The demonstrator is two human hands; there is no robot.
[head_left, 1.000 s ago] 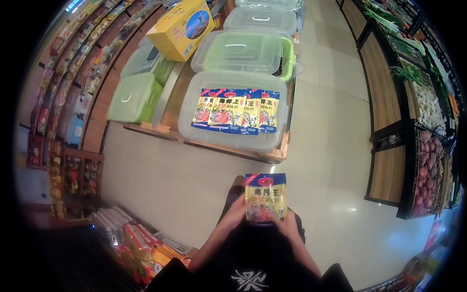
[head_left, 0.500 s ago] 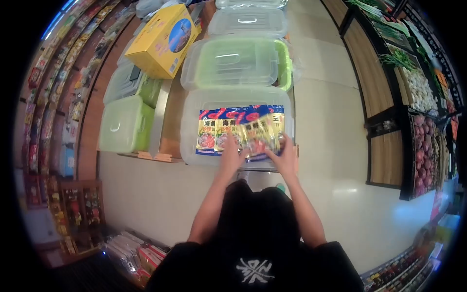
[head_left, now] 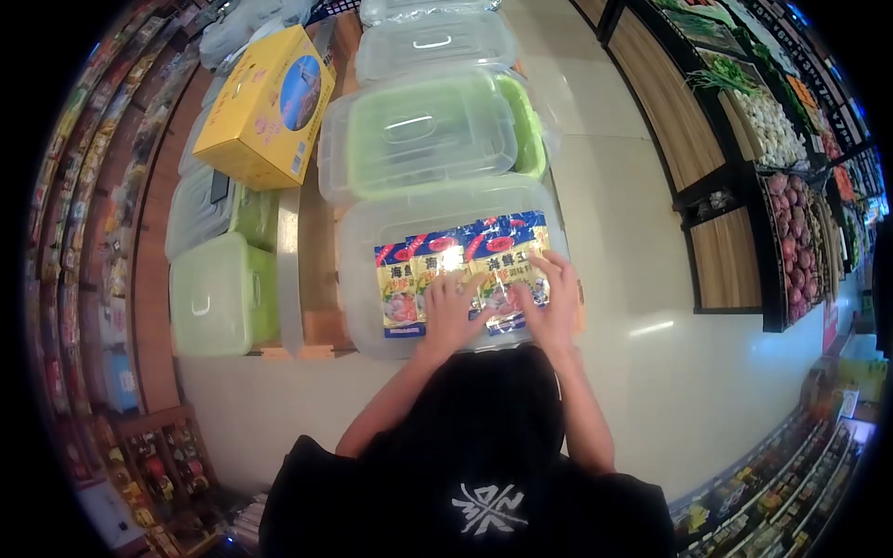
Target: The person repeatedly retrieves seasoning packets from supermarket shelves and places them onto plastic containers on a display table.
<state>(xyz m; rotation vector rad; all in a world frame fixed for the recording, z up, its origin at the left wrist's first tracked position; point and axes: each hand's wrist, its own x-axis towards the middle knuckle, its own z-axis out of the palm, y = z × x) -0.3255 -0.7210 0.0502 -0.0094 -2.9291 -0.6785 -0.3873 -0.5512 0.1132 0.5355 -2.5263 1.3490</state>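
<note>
Blue-and-gold seasoning packets lie overlapping in a row on a translucent box lid (head_left: 363, 209). The left packet (head_left: 398, 279) shows its picture of seafood, and the middle packet (head_left: 437, 253) catches a bright glare. My left hand (head_left: 454, 312) rests over the lower part of the middle packet, fingers spread. On the right-hand packet (head_left: 502, 270) lies my right hand (head_left: 553, 302), its thumb and fingers apart near the packet's right side. Parts of the packets are hidden under both hands.
Beyond the lid stand a green box with a translucent lid (head_left: 419, 130) and more lidded boxes. A yellow carton (head_left: 256, 112) sits on the left boxes, near a green bin (head_left: 214, 298). Produce shelves with red onions (head_left: 791, 242) line the right side.
The packet that both hands were moving now lies flat at the right of the row. My left hand has spread over the middle packet. The camera view has shifted.
</note>
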